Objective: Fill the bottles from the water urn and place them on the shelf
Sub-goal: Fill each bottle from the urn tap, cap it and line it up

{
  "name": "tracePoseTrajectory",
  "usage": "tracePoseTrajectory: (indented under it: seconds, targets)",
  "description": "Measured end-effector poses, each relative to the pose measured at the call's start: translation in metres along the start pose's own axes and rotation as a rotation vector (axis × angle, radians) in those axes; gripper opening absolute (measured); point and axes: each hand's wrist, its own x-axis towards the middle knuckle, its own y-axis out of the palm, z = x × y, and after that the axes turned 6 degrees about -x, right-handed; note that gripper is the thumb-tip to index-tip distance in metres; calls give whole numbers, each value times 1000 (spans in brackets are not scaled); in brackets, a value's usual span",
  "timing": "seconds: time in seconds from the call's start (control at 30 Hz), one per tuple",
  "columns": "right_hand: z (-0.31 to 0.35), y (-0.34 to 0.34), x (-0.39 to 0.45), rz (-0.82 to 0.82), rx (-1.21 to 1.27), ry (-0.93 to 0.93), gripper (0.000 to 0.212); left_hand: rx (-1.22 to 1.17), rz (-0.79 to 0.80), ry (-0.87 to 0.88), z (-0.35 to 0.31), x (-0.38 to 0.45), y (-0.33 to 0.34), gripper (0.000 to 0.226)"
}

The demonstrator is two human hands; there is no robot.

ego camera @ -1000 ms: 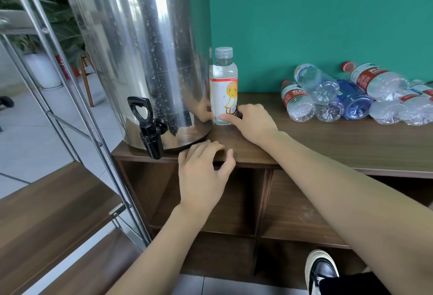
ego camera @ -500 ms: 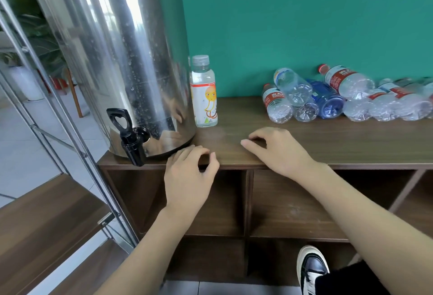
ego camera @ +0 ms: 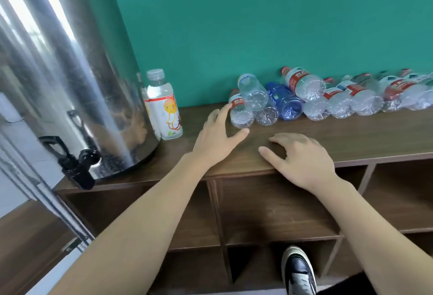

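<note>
On the shelf top (ego camera: 351,137) my two hands lie apart, neither holding anything. My left hand (ego camera: 218,137) reaches forward with fingers spread and loose, its fingertips (ego camera: 226,108) right at the red-label bottle (ego camera: 240,113) that lies at the near left end of the pile (ego camera: 328,98); whether they touch it I cannot tell. My right hand (ego camera: 302,159) rests palm down near the front edge, fingers relaxed and slightly bent. The pile holds clear empties lying on their sides along the green wall (ego camera: 257,25), with one blue bottle (ego camera: 284,101) among them. A capped bottle (ego camera: 164,107) with a cartoon label stands upright just beside the urn (ego camera: 65,72), which sits at the left end with its black tap (ego camera: 75,166) overhanging the edge. My shoe (ego camera: 298,271) shows below.
</note>
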Motion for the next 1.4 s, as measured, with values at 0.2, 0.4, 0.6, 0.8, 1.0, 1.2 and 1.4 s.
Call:
tracePoseTrajectory:
  seconds: [0.2, 0.4, 0.6, 0.8, 1.0, 1.2, 1.4]
  targets:
    - [-6, 2, -1, -20, 15, -14, 55, 93, 40, -25, 0, 23, 14, 91]
    - [-9, 6, 0, -14, 12, -18, 57, -27, -87, -54, 3, 19, 14, 110]
    - [-9, 7, -1, -31, 13, -15, 54, 19, -70, -81, 1, 15, 11, 103]
    - [-7, 4, -2, -4, 6, 0, 55, 6, -110, -115, 1, -5, -2, 97]
    - [-3, 3, -2, -7, 6, 6, 55, 18, -183, -115, 5, -56, -20, 84]
    - [34, 5, -10, 5, 159, -55, 63, 38, -433, 8, 20, -120, -31, 51]
    - [84, 7, -17, 48, 429, -147, 48, -40, -636, 49, 44, -176, -39, 46]
